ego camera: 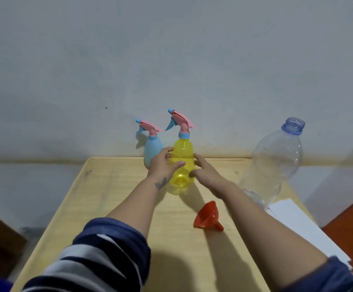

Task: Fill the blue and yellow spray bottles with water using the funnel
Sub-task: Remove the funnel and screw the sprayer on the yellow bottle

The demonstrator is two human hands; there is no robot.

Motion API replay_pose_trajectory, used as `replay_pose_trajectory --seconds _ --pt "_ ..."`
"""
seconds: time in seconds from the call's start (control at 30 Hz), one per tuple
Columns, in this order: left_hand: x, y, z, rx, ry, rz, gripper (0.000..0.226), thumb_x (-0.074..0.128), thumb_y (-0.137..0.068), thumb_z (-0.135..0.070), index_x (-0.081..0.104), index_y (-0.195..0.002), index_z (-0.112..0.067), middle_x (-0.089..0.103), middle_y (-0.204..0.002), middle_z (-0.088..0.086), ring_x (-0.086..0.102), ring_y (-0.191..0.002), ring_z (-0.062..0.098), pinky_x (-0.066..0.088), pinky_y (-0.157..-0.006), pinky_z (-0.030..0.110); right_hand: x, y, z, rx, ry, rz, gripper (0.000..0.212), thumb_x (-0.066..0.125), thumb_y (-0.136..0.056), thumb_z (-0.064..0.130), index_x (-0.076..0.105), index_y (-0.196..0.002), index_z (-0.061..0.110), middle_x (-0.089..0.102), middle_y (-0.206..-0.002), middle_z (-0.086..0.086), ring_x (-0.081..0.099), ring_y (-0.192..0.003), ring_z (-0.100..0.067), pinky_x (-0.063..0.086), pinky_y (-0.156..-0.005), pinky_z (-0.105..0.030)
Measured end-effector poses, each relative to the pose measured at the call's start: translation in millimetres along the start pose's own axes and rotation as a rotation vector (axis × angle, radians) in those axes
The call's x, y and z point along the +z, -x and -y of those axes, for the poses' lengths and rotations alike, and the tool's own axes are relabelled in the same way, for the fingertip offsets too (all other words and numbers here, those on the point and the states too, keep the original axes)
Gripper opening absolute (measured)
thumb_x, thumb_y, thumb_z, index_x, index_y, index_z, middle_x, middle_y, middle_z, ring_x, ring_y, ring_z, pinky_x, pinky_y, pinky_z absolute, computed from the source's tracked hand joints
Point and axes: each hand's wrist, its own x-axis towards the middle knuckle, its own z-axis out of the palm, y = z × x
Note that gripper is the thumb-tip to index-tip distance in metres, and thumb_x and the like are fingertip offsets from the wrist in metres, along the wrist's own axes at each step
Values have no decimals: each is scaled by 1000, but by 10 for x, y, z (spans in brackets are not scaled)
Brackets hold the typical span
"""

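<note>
- Nearest: both forearms reach forward over the pale wooden table; navy-and-white striped sleeves pushed up, cut off at the bottom edge.
- Small red plastic funnel lies on its side on the table between the forearms, spout pointing right, touching neither arm.
- White sheet of paper at the table's right edge, partly cut off by the right arm.
- Large clear plastic water bottle, uncapped with a bluish neck, stands right of the hands; base hidden behind the right forearm. Water level hard to make out through the clear wall.
- Left hand wraps the left side of the translucent yellow spray bottle, thumb across its front.
- Right hand sits at the bottle's right side, fingers loosely spread, fingertips touching it.
- Yellow bottle stands mid-table, pink-and-blue trigger head still on; looks empty.
- Farthest: opaque light-blue spray bottle, same trigger head on, just behind the left hand, lower body hidden; contents cannot be told.
</note>
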Motion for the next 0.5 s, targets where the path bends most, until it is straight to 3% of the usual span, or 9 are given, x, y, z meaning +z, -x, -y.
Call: replay_pose_trajectory --seconds 0.07,0.2,0.3,0.4,0.5 --pt "107 -211 95 0 -18 0 60 80 -76 -22 54 -130 -15 62 -122 5 60 -113 22 48 -99 39 46 -169 -75 -52 84 -74 69 59 -85 1 30 -145 17 50 -133 -4 48 -102 -13 45 -88 -28" --pt "318 -572 274 21 -51 -20 61 82 -73 -28 55 -128 -19 64 -121 3 61 -111 21 50 -97 40 118 -545 -170 -99 122 -245 66 74 -80 12 40 -136 13 48 -109 6 47 -96 -7 35 -75 -17" --pt "469 -805 386 45 -66 -25 62 83 -71 -31 54 -125 -23 65 -120 1 61 -111 19 50 -96 41 135 -833 -272 -77 94 -345 63 73 -79 14 43 -134 13 56 -114 2 55 -100 -13 41 -81 -22" --pt "620 -986 522 63 -69 -45 61 80 -69 -38 51 -122 -31 64 -120 -4 61 -110 16 51 -94 42 81 -1089 -409 -60 117 -406 66 72 -80 14 42 -139 15 57 -130 -4 55 -118 -21 45 -97 -32" --pt "728 -1095 625 90 -73 -78 58 76 -71 -40 48 -121 -37 61 -122 -9 60 -111 14 52 -93 42 35 -1219 -482 -51 75 -420 65 69 -83 12 39 -141 18 55 -131 0 53 -117 -14 41 -97 -24"
